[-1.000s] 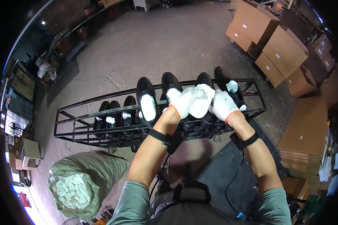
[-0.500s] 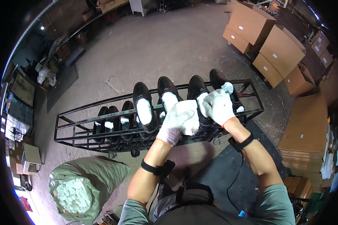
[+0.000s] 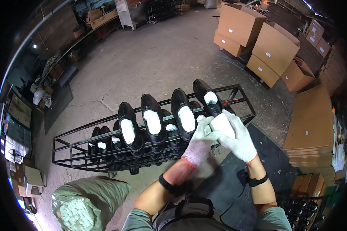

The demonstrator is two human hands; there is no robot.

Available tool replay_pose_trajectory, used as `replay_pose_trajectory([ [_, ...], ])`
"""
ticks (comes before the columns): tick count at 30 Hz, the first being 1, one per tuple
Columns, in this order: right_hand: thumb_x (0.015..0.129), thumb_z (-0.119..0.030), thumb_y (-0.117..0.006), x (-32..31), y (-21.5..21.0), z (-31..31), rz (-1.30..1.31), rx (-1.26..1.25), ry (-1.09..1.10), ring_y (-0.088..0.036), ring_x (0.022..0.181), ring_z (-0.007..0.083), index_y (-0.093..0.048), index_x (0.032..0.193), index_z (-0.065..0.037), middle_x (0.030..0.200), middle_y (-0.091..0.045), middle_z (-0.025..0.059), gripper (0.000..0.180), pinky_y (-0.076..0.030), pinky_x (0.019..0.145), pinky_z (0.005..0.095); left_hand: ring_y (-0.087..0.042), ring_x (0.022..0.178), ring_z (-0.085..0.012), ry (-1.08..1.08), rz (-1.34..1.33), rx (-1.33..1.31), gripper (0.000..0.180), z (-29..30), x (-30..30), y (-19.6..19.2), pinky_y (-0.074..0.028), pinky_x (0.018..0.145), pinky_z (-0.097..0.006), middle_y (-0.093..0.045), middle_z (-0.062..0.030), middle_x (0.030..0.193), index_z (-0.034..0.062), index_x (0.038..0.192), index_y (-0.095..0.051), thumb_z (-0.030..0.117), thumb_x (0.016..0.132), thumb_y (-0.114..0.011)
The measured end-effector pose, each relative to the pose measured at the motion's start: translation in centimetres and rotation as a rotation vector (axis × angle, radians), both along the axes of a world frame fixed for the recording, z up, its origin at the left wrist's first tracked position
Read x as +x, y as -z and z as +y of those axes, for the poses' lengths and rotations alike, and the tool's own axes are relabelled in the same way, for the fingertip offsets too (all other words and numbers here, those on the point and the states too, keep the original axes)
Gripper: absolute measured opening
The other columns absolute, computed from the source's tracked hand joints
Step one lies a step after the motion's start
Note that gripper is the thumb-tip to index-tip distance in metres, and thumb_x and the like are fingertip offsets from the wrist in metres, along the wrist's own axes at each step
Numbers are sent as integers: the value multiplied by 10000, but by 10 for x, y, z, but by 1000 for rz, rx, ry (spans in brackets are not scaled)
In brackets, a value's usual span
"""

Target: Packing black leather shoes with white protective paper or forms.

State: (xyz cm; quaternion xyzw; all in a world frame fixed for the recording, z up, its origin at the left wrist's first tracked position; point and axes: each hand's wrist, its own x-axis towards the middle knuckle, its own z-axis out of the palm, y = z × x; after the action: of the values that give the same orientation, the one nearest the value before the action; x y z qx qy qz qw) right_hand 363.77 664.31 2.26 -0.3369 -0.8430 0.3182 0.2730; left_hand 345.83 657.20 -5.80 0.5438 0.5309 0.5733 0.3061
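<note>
Head cam: white wad [image 3: 223,126] btwn gloved hands [image 3: 200,144] [image 3: 239,141]

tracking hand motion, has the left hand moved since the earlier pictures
Yes, rightward along the rack: the left hand, earlier left of the third upper shoe from left, is now right of it.

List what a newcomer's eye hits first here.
First, the white pad between the gloved left hand and right hand, centre-right, at the rack's right end. Next, the row of black shoes propped along the rack, white inserts showing in their openings. Then the bulky green sack of white pieces, lower left on the floor.
</note>
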Motion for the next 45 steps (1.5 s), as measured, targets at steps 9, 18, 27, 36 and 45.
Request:
replay_pose_trajectory([
  [9, 841, -164, -856, -1, -2, 20, -142, 422, 0, -665, 1209, 457, -549, 1526, 5, 1400, -674, 277, 769, -539, 1078, 489, -730, 1046, -244, -61, -136, -157, 522, 54, 8, -15, -602, 884, -425, -745, -179, 1172, -33, 1260, -700, 339, 939, -878],
  [18, 934, -252, -811, -46, 9, 92, 221, 164, 297, -671, 1313, 405, -603, 1483, -47, 1417, -669, 234, 621, -539, 1120, 457, -700, 1188, -440, -267, 444, -39, 459, 121, -46, -32, -567, 1043, -501, -689, -264, 1347, 39, 1465, -637, 189, 1031, -663],
  [27, 919, -189, -768, -80, 50, 117, -231, 734, 80, -703, 1158, 453, -642, 1290, -93, 1337, -616, 215, 403, -619, 943, 525, -646, 1262, -452, -86, 896, -218, 432, 170, -75, -16, -561, 1108, -528, -651, -222, 1401, 179, 1379, -732, 235, 950, -737],
  [36, 921, -196, -812, -68, 64, 113, -52, 443, 149, -688, 1241, 406, -628, 1378, -98, 1384, -649, 189, 502, -599, 1015, 479, -606, 1405, -365, 196, 968, -82, 502, 181, -91, -31, -544, 1156, -488, -686, -125, 1449, 165, 1368, -748, 149, 867, -765],
  [45, 921, -139, -770, -69, 62, 110, -23, 400, 79, -730, 1106, 440, -697, 1246, -75, 1283, -688, 181, 339, -603, 972, 498, -706, 1260, -398, 207, 869, -93, 430, 188, -98, -7, -567, 1084, -472, -740, -183, 1331, 105, 1328, -754, 113, 898, -726],
])
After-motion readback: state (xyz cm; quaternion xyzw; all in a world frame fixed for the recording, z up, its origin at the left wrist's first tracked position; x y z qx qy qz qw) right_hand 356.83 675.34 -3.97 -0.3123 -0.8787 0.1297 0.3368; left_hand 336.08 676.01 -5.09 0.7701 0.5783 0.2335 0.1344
